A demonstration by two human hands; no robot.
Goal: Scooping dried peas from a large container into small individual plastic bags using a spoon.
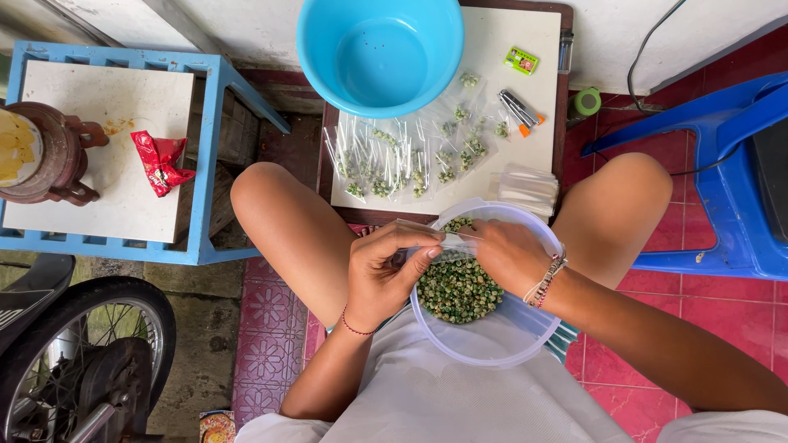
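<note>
While both hands' fingers pinch a clear bag (427, 239), the tub's rim (460, 349) crowds them.

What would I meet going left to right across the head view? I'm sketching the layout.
Brown pot → red wrapper → left hand → clear bowl of green peas → right hand → blue plastic chair.

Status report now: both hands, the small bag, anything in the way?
Left hand pinches small clear bag. Right hand at bag mouth, over green peas in clear bowl. Nothing in the way.
</note>
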